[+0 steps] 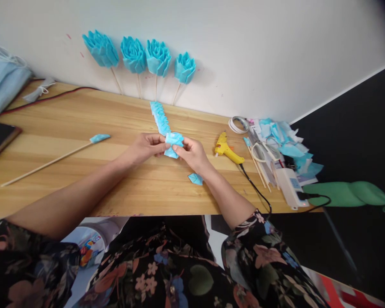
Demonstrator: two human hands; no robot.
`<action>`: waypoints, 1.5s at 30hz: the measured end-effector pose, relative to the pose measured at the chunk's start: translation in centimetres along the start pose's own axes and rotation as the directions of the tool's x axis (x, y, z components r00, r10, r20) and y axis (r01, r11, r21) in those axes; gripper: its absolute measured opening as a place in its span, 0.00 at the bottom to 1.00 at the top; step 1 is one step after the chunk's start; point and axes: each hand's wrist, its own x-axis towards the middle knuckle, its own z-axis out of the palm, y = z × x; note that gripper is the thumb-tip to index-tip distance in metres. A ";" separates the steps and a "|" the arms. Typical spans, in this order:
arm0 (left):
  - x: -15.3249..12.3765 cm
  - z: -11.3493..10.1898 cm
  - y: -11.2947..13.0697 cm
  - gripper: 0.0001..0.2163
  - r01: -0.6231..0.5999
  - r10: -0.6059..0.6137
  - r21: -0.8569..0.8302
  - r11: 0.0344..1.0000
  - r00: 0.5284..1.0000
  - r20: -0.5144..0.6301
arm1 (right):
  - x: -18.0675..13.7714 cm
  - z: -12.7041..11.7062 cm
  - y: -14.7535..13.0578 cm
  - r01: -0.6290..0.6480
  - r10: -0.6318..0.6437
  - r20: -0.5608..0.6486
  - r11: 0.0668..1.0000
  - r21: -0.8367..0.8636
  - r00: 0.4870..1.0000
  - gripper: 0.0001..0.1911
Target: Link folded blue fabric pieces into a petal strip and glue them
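Note:
A light-blue piece of folded fabric (174, 140) is held between my two hands above the middle of the table. My left hand (146, 148) pinches its left edge, and the fingers of my right hand (191, 151) grip the right side with the thumb on its front. Just behind it lies a row of overlapping folded blue pieces (160, 117). One loose folded piece (195, 179) rests by my right wrist. To the left is a wooden stick (48, 165) with a blue folded piece (99, 138) at its tip.
Several blue fabric flowers (133, 54) on sticks lean against the wall. At right are a yellow glue gun (226, 149), a tape roll (238, 125), scissors (265, 152), blue scraps (287, 139) and a power strip (290, 188). A dark tablet-like object (0, 139) and blue masks (4, 81) lie left.

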 end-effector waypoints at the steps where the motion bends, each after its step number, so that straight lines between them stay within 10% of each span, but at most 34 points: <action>1: 0.0 0.0 0.0 0.16 0.005 -0.005 -0.006 1.000 1.000 -0.003 | 0.0 0.0 -0.1 0.004 -0.004 -0.009 1.000 -0.008 1.000 0.20; 9: 0.1 -0.2 0.0 0.14 -0.029 0.029 0.001 1.000 0.992 -0.121 | 0.0 -0.4 -0.1 -0.037 0.038 -0.006 0.998 0.058 0.999 0.22; 37: 1.2 -0.9 -1.6 0.13 -0.004 0.030 -0.291 0.957 0.996 0.086 | 0.1 -0.6 0.2 0.111 -0.121 -0.028 0.965 -0.239 0.992 0.18; 45: 0.9 -0.7 -0.9 0.15 -0.042 0.038 -0.090 0.995 0.998 -0.045 | 0.0 -0.7 0.2 0.079 -0.080 0.000 0.986 -0.148 0.997 0.23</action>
